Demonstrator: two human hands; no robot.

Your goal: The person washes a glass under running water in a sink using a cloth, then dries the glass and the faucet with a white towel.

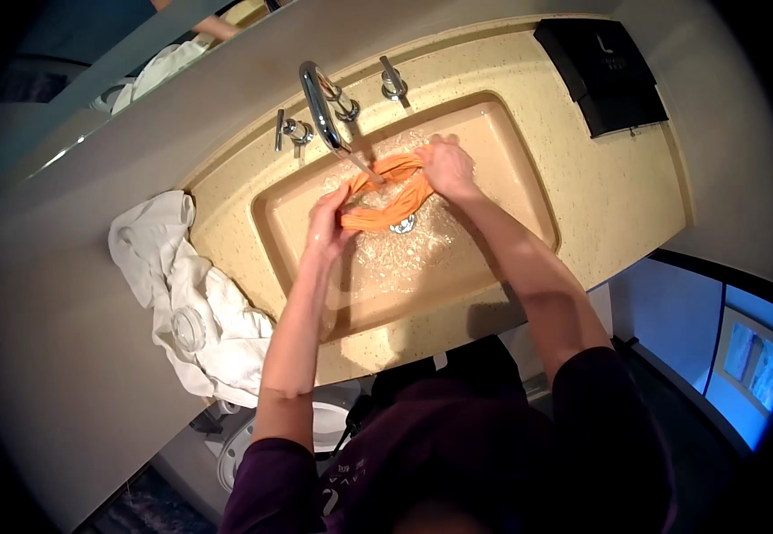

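Note:
An orange cloth (386,217) is stretched in a loop between my two hands, low over the sink basin (523,167). My left hand (328,223) grips its left end, and my right hand (450,168) grips its right end near the basin's back. Water runs from the chrome faucet (320,107) onto the cloth's middle and ripples over the basin floor. The metal drain (402,224) shows just below the cloth's lower edge. Some fingertips of both hands are hidden by the cloth or the hands themselves.
Two lever handles (393,83) (293,130) flank the faucet. White towels (216,300) lie bunched on the counter's left end, with a clear glass (188,328) on them. A black holder (603,77) stands at the back right. A mirror (86,87) runs along the upper left; a toilet (330,417) is below.

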